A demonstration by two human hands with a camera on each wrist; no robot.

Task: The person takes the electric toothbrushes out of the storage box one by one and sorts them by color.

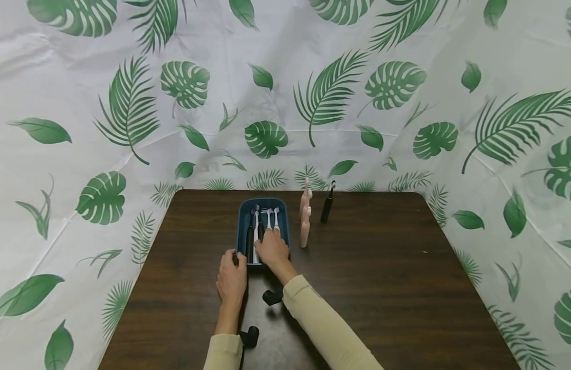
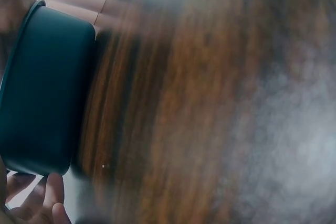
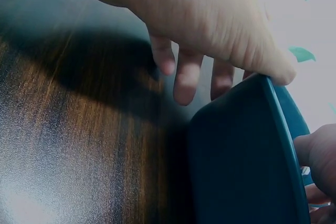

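A blue tray holds several black and white electric toothbrushes lying lengthwise. My left hand grips its near left corner; in the right wrist view that thumb rests on the rim and the fingers hang along the outside wall. My right hand reaches over the near right part of the tray, its fingers down among the handles. Two white toothbrushes and a black toothbrush run beneath it. Its fingertips are hidden in the head view, so whether they pinch a toothbrush is unclear.
Right of the tray stand two upright pink toothbrushes and an upright black toothbrush. All of it is on a dark wooden table, with a leaf-patterned sheet behind and at the sides.
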